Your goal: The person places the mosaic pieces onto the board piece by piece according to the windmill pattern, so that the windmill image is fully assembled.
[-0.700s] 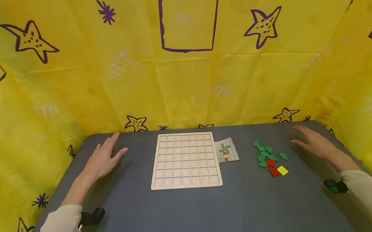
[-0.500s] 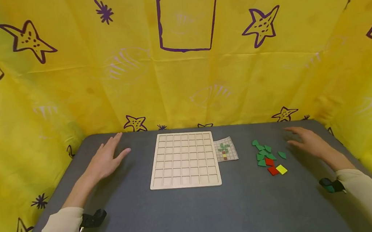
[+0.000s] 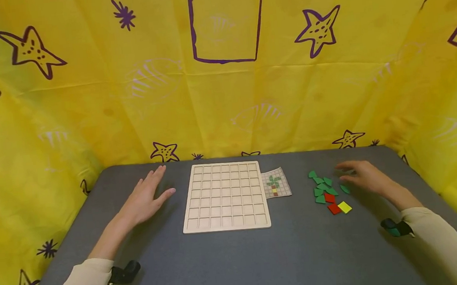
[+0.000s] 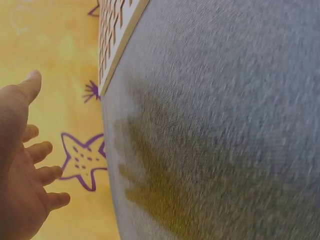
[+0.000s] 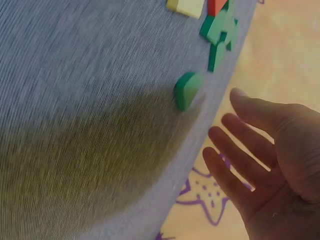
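Note:
A pale board (image 3: 225, 197) with a square grid of shallow cells lies mid-table, its cells bare. My left hand (image 3: 144, 200) hovers to its left, fingers extended and thumb apart, holding nothing; the left wrist view shows the same hand (image 4: 25, 165) above its shadow. Right of the board, a small pattern card (image 3: 277, 183) bears a green, red and yellow figure on a grid. Farther right lies a loose group of green tiles (image 3: 319, 191) with red tiles (image 3: 334, 209) and a yellow tile (image 3: 344, 207). My right hand (image 3: 366, 177) hangs beside them, fingers relaxed; nearest it is a single green tile (image 5: 186, 91).
The dark grey table (image 3: 238, 262) reaches back to a yellow cloth (image 3: 217, 98) printed with starfish and fish, which also hangs along both sides. Each wrist carries a small black camera, one on the left wrist (image 3: 125, 272) and one on the right (image 3: 396, 227).
Both hands have moved inward, the left toward the board and the right toward the tiles. The whole head view has shifted slightly. Board, card and tiles lie as before.

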`<state>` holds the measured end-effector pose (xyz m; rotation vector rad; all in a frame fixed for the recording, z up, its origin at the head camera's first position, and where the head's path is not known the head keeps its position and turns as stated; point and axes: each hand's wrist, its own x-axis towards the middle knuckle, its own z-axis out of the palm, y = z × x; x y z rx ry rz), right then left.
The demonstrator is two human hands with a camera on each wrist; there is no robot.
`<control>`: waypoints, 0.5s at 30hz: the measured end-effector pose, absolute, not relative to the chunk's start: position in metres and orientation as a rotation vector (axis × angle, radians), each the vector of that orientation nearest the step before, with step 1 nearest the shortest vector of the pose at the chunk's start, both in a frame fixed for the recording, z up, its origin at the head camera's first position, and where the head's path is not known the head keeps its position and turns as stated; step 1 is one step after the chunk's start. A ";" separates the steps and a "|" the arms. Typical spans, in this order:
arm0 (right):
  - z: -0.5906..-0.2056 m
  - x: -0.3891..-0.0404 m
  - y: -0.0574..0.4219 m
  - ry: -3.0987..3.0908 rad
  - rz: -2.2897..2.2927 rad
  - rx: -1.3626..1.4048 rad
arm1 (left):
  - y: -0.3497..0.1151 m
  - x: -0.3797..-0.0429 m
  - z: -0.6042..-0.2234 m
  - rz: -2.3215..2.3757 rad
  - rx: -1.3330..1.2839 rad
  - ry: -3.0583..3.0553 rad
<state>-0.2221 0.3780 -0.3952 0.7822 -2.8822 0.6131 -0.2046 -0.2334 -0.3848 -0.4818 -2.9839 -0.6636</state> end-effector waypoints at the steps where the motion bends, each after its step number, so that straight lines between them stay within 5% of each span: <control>1: -0.396 -0.222 0.376 -2.872 0.625 0.799 | -0.232 -0.204 -0.386 -0.661 -0.492 -2.982; 15: -0.394 -0.224 0.354 -2.937 0.744 0.864 | -0.208 -0.192 -0.399 -0.653 -0.586 -2.996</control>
